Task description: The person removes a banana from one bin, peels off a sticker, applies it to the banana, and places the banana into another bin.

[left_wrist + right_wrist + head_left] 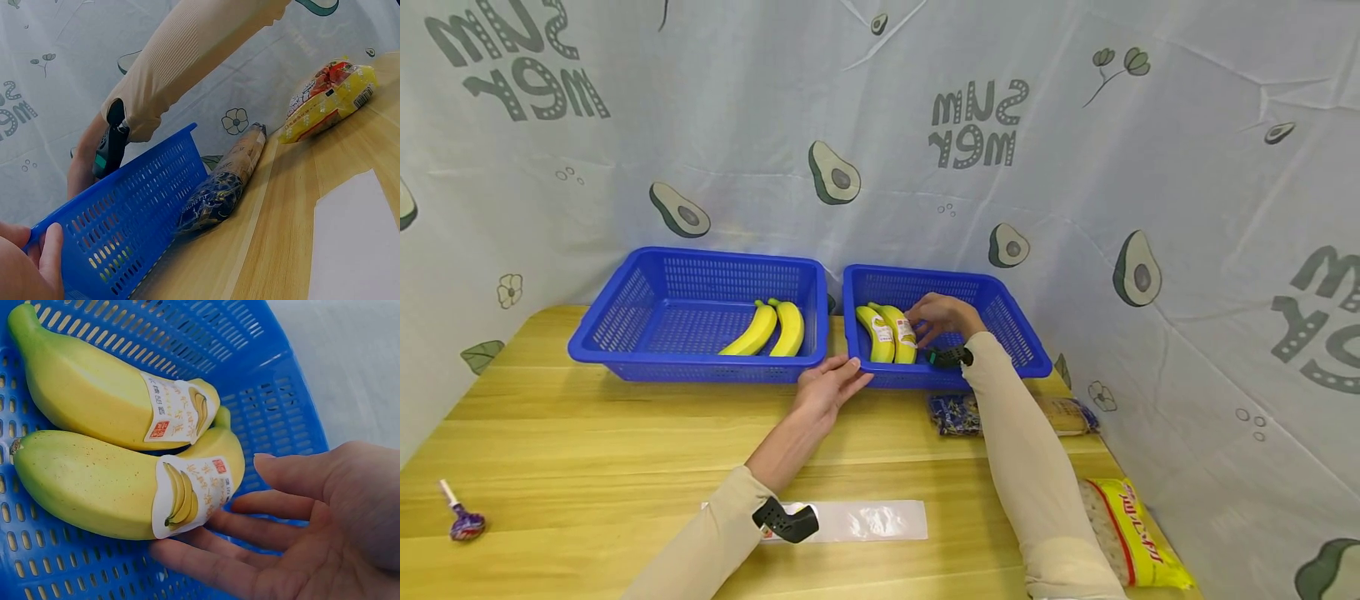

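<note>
Relaxed, straight fingers of the right hand [300, 531] touch the labelled bananas [125, 450]; the left hand [829, 385] grips the basket [1011, 329] rim.

Two yellow-green bananas with white stickers lie side by side in the blue basket, centre right of the head view.

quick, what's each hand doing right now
Left hand: grips the front rim of the right basket, thumb curled over the edge.
Right hand: open, fingers straight, touching the labelled bananas inside that basket.
</note>
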`<state>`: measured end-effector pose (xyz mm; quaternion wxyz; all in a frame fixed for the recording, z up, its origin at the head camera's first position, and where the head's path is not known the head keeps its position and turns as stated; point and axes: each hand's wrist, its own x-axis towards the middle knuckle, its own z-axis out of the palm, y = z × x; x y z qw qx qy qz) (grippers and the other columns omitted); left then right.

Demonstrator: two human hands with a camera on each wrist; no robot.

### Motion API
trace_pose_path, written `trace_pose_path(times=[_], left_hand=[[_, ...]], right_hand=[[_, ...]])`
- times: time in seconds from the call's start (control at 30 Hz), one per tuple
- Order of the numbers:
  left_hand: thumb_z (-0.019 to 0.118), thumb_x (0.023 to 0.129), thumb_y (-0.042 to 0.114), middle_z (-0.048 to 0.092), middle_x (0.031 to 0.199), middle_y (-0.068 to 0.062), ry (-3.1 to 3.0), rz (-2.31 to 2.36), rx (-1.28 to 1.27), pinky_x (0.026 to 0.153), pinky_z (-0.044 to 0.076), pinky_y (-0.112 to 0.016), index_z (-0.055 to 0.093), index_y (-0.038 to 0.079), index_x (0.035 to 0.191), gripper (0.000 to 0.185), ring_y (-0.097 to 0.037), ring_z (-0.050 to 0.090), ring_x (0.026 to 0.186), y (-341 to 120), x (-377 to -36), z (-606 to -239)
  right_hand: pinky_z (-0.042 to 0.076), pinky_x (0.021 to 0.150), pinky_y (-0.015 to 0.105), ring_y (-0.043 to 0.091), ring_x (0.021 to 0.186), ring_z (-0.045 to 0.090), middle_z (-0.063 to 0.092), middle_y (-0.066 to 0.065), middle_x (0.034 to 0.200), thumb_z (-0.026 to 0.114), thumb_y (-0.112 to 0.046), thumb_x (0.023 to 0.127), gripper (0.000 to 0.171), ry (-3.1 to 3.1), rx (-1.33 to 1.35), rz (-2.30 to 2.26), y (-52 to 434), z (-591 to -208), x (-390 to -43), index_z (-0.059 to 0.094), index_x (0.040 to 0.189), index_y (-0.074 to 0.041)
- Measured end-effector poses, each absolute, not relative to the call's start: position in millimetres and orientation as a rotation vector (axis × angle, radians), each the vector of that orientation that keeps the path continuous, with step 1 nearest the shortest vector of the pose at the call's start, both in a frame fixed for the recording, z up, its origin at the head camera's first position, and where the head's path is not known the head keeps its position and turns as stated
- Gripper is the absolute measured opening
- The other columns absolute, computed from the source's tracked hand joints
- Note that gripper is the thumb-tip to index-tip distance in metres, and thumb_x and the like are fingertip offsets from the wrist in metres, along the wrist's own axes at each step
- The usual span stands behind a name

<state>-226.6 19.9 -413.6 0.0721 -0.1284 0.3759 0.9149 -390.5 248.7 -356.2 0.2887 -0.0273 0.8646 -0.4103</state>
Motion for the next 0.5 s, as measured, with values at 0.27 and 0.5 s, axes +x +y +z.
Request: trace_pose_path(times=[0.27,0.5], left_hand=[[0.066,0.099,-0.015,0.061,0.103,-0.015,1.132,2.757,-0.382,0.087,0.065,-0.035,0.061,-0.008,0.109,0.013,-0.017,0.075,0.08,19.3,-225.4,-413.9],[0.064,0.099,-0.016,0.061,0.104,-0.015,1.13,2.77,-0.376,0.086,0.066,-0.035,0.06,-0.009,0.11,0.013,-0.016,0.074,0.078,21.2,-224.8,-413.3]], right_hand=[[0.055,0.109,0.055,0.05,0.141,0.053,0.043,0.035,0.16,0.044,-0.012,0.117,0.05,2.299,-0.073,-1.111,247.5,-351.6,-384.2,0.037,0.16,0.012],[0.05,0.115,0.058,0.05,0.146,0.048,0.036,0.032,0.166,0.047,-0.017,0.117,0.058,2.335,-0.09,-1.119,247.7,-348.1,-378.6,0.026,0.166,0.007]])
